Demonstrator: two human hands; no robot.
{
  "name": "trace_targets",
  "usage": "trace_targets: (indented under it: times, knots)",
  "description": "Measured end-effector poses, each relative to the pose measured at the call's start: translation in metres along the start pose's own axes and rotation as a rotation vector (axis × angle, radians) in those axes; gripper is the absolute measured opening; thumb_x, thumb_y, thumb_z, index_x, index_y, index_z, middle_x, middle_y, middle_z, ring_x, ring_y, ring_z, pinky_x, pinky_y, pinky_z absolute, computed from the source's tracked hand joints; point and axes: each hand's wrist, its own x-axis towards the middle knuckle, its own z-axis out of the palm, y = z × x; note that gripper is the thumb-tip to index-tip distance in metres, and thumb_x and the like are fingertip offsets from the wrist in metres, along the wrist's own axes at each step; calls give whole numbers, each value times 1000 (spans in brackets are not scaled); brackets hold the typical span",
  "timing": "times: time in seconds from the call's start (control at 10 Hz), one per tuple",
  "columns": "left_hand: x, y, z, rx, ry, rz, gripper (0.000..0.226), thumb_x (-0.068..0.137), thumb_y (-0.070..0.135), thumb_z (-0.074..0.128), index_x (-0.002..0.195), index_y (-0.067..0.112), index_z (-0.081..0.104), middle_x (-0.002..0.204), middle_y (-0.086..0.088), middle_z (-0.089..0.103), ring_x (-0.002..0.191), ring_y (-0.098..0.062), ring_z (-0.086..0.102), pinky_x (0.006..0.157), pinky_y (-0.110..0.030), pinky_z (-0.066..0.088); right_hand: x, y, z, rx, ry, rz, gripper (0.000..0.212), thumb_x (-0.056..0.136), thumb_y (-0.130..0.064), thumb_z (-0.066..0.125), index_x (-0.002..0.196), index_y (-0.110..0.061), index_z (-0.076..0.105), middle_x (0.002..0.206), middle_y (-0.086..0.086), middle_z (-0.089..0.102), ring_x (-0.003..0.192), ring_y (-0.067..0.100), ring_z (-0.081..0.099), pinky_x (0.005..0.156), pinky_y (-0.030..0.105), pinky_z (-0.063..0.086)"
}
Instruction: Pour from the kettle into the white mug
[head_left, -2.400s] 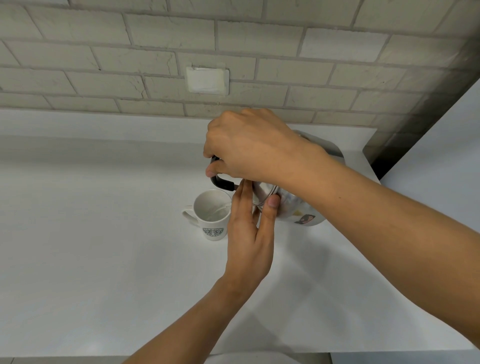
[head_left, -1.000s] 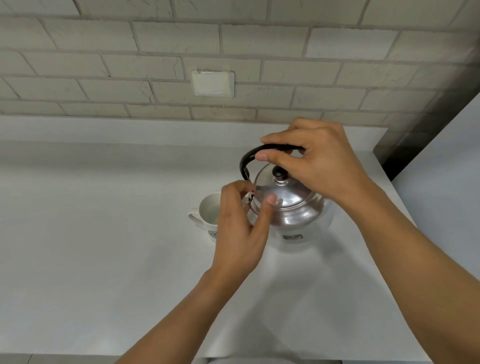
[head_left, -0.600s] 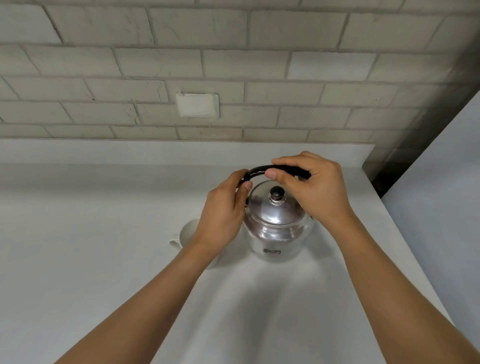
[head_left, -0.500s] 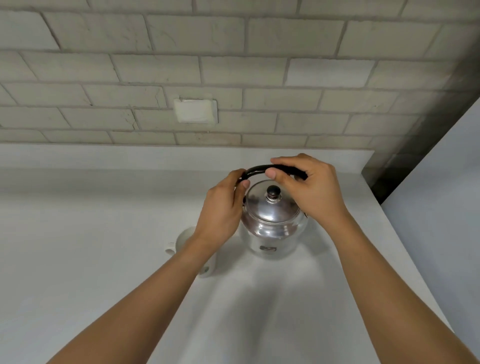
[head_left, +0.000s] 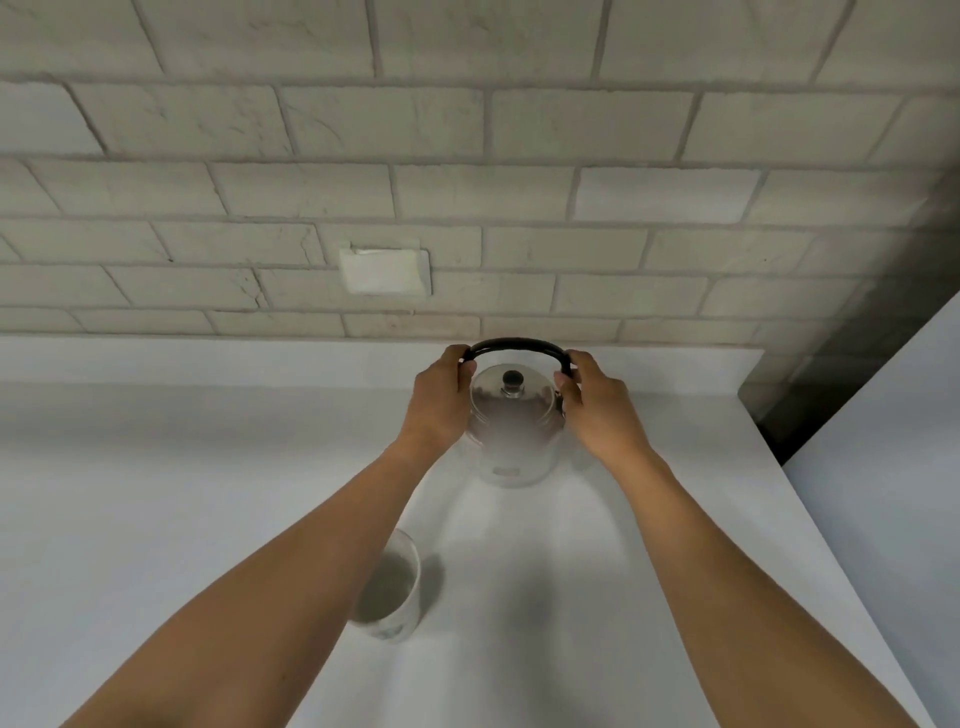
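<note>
A steel kettle with a black arched handle and a black lid knob stands upright on the white counter near the back wall. My left hand grips the handle's left end and my right hand grips its right end. The white mug stands nearer to me, partly hidden under my left forearm; its inside looks greyish and I cannot tell how full it is.
A pale brick wall rises behind the counter with a white wall plate on it. A dark gap and a white panel bound the counter at the right.
The kettle went from tilted over the mug to upright on the counter, farther back. My left hand shifted from the lid to the handle end. The view moved back, so the mug appears lower.
</note>
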Motion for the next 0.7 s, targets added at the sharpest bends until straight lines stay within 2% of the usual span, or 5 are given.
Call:
trace_targets:
  times: [0.2,0.4,0.5,0.6,0.7]
  knots:
    - [17,-14,16,10,-22,-10,26,113,18,43,128,7,61,85,4,62,75,-13,58,65,-18,42,18,16,12,44,7,8,30,110,-28,47,137,-20,55,111,10,74,93,30,71,76,33,52]
    - [28,-20,22,-38,-36,-59,27,113,18,39,130,8,57,98,-4,65,88,-23,60,68,-21,43,24,21,21,89,-3,19,33,109,-22,48,142,-21,54,127,8,73,110,29,71,86,28,50]
    - [32,-23,22,-64,-55,-72,29,114,21,38,134,9,54,102,-5,65,95,-28,62,73,-30,42,26,21,22,114,-16,29,36,109,-20,48,144,-24,52,129,8,72,116,28,69,94,33,53]
    - [31,-23,18,-66,-104,-97,36,114,26,41,146,13,49,125,-10,66,120,-34,64,92,-35,48,20,20,15,133,-89,44,44,108,-22,51,150,-33,46,139,3,65,129,21,62,100,30,48]
    - [26,-23,16,-27,-81,-89,55,111,29,51,160,14,35,156,-16,49,146,-33,48,110,-32,38,11,19,12,154,-49,43,49,105,-22,59,151,-28,45,146,-1,60,131,19,59,99,23,42]
